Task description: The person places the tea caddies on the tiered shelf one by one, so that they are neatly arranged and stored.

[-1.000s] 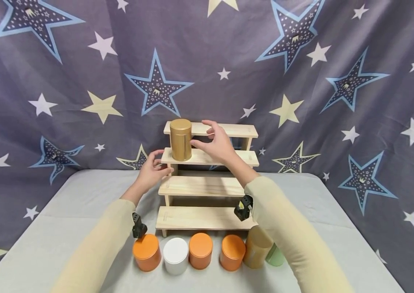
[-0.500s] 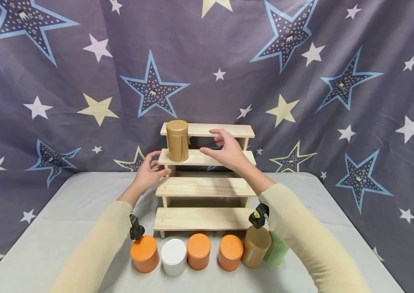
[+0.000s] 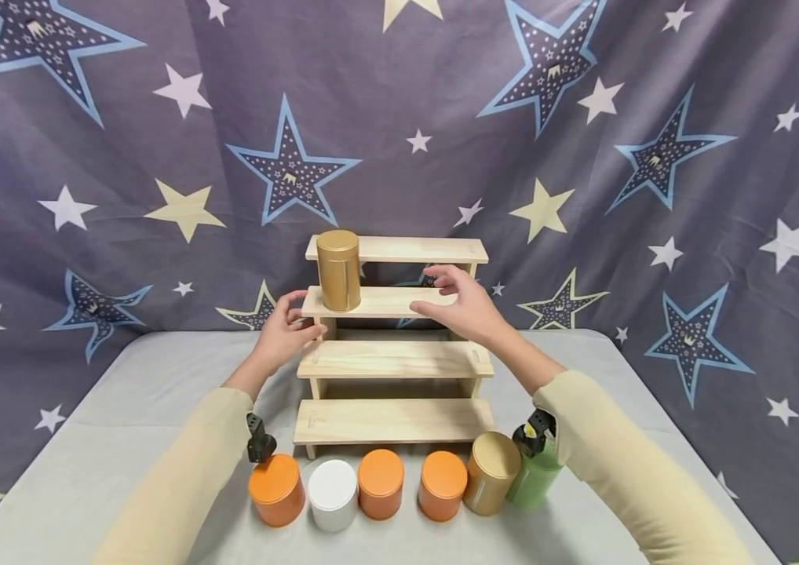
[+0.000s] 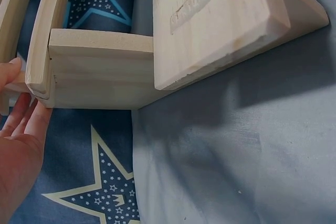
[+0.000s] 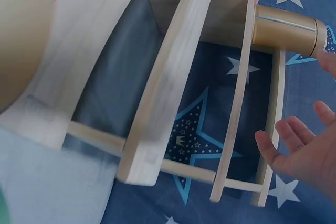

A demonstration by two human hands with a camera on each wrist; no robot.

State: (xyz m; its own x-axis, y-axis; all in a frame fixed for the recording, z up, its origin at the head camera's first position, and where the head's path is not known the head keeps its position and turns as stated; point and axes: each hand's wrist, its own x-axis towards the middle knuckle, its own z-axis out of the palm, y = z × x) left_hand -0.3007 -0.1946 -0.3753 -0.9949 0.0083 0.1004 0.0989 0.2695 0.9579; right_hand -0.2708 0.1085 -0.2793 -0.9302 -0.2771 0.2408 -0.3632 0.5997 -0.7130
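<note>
A four-step wooden display stand [image 3: 392,424] stands on the cloth-covered table. Upright at the left end of its second-highest step is a gold tin [image 3: 339,275], also visible as a gold tin [image 5: 286,29] in the right wrist view. My left hand [image 3: 281,333] holds the stand's left side near that step, thumb in front and fingers behind, as the left wrist view confirms for the left hand [image 4: 23,156]. To the right of the tin, apart from it, my right hand [image 3: 466,308] hovers above the same step with fingers spread and nothing in them.
Before the stand runs a row of tins: an orange tin [image 3: 276,490], a white tin [image 3: 333,494], another orange tin [image 3: 381,485], a third orange tin [image 3: 442,486], a gold tin [image 3: 494,471] and a green tin [image 3: 532,482]. A star-patterned curtain [image 3: 399,157] hangs behind.
My right hand has moved from beside the gold tin rightward and slightly down along the step. The tin stays on the step, and my left hand keeps its hold on the stand.
</note>
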